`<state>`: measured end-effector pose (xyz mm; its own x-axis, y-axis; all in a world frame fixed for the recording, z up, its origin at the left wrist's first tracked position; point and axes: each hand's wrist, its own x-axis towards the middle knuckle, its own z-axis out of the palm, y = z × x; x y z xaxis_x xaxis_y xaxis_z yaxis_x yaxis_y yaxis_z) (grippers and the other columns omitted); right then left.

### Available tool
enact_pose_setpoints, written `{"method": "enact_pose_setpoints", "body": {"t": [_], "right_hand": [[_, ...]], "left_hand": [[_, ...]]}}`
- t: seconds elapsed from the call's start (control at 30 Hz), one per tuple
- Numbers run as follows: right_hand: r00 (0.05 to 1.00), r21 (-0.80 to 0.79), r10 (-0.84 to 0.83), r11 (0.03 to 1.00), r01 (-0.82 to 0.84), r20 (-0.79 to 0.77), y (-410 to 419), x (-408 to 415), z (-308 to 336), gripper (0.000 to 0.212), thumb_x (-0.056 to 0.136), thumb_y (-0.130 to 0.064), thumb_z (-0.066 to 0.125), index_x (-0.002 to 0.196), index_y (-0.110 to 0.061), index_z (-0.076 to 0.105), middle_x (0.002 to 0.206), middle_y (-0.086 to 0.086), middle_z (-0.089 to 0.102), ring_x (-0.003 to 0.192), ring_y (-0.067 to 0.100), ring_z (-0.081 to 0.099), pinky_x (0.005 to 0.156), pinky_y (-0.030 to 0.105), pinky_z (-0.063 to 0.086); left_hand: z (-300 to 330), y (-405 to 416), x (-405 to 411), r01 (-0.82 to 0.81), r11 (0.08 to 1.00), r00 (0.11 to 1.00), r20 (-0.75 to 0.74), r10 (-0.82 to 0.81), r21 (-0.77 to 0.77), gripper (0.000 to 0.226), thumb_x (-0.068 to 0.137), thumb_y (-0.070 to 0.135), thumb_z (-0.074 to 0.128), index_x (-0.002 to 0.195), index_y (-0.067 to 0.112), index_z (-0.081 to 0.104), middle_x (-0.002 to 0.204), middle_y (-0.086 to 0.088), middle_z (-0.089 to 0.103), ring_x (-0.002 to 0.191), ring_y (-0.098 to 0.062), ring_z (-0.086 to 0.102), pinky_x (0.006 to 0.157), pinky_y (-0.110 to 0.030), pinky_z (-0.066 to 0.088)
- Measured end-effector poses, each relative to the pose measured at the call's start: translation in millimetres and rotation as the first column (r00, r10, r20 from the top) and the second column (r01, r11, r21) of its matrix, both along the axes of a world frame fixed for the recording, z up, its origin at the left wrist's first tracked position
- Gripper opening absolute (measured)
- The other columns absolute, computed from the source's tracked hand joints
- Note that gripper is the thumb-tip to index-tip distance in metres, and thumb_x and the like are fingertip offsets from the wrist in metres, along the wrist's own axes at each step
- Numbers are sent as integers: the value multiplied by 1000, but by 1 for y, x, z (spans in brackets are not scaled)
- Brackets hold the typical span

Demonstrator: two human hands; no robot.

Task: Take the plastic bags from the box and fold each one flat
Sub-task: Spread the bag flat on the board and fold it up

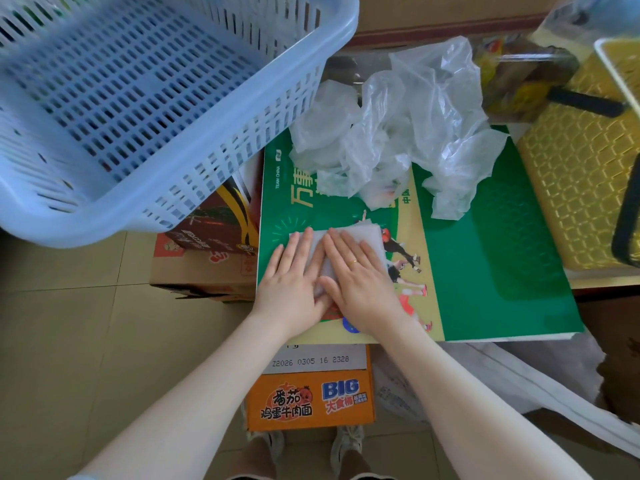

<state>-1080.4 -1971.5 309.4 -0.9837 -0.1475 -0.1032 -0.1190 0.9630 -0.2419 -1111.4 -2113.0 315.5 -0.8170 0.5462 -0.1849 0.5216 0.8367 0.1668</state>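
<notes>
Both hands (329,278) lie on the folded bag (349,249), loose bags (398,133) behind, basket (138,98) left.

Bare green board (485,258) beside crumpled bags (398,133)

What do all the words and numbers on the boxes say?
"Z2026 0305 16 2328": white label above the orange box.
"BIG", "大食桶", "番茄鸡蛋牛肉面": orange box.
"TEAM CHINA", "万事": green board, the rest hidden by the crumpled plastic bags.
Brown box print: too blurred to read.
Folded bag under both hands: no text.
</notes>
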Motion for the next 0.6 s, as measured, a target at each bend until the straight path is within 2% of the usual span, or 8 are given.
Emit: {"method": "enact_pose_setpoints", "body": {"t": [0.07, 0.13, 0.27, 0.37, 0.43, 0.5, 0.57, 0.6], "right_hand": [[999, 47, -21, 999, 20, 29, 6, -1, 1, 72, 96, -51, 2, 142, -7, 36, 148, 9, 37, 138, 23, 32, 113, 34, 10], [997, 70, -75, 995, 73, 29, 14, 0, 1, 71, 97, -49, 1, 141, -6, 37, 147, 9, 39, 137, 24, 35, 111, 37, 11], [982, 127, -146, 983, 131, 118, 47, 4, 4, 77, 83, -53, -10, 150, -17, 6, 158, -4, 5, 146, 15, 2, 113, 34, -9], [978, 183, -135, 977, 105, 162, 60, 3, 15, 75, 82, -52, -11, 150, -21, 1, 158, -7, -2, 145, 15, -6, 115, 36, -8], [978, 190, -138, 976, 107, 159, 60, 2, 21, 61, 95, -48, 7, 150, -21, 3, 158, -4, -1, 146, 17, -5, 117, 38, -3], [977, 156, -170, 976, 150, 125, 55, 6, 26, 55, 99, -34, 30, 149, -16, 15, 158, 2, 5, 146, 22, 3, 118, 42, 7], [986, 108, -156, 983, 149, 58, 48, 17, 30, 51, 91, -18, 52, 139, -8, 39, 153, 12, 25, 141, 30, 26, 111, 48, 27], [991, 83, -128, 989, 125, 29, 46, 22, 31, 47, 84, -13, 59, 130, -6, 50, 147, 15, 37, 134, 33, 38, 104, 50, 38]], "left_hand": [[1, 0, -2, 3, 1000, 1000, 13, -3, -25, 74, 90, 60, 16, 146, 19, -11, 154, -5, -20, 141, -21, -18, 109, -33, -16], [1, -3, -3, 17, 999, 1000, 25, -17, -29, 82, 86, 66, 18, 146, 18, -9, 154, -5, -19, 141, -20, -18, 109, -33, -15], [2, -10, -7, 79, 994, 997, 23, -78, -73, 95, 70, 74, -2, 146, 18, -13, 153, -4, -21, 140, -19, -19, 108, -32, -17], [8, -11, -12, 100, 992, 994, 49, -96, -71, 93, 78, 75, 19, 146, 18, -9, 154, -4, -19, 141, -19, -16, 111, -32, -12], [13, -13, -17, 116, 993, 992, 52, -116, -11, 92, 83, 68, 38, 147, 15, 1, 156, -5, -8, 143, -20, -6, 113, -31, -4], [17, -19, -19, 143, 988, 989, 25, -145, 65, 86, 81, 57, 56, 143, 6, 27, 153, -11, 19, 141, -25, 20, 113, -36, 14], [21, -23, -22, 186, 979, 982, 3, -187, 89, 71, 76, 47, 64, 127, 0, 51, 139, -19, 44, 127, -32, 44, 99, -51, 42], [24, -24, -24, 209, 974, 978, 3, -210, 92, 63, 77, 42, 60, 125, 2, 53, 137, -20, 45, 126, -33, 45, 94, -51, 47]]}}
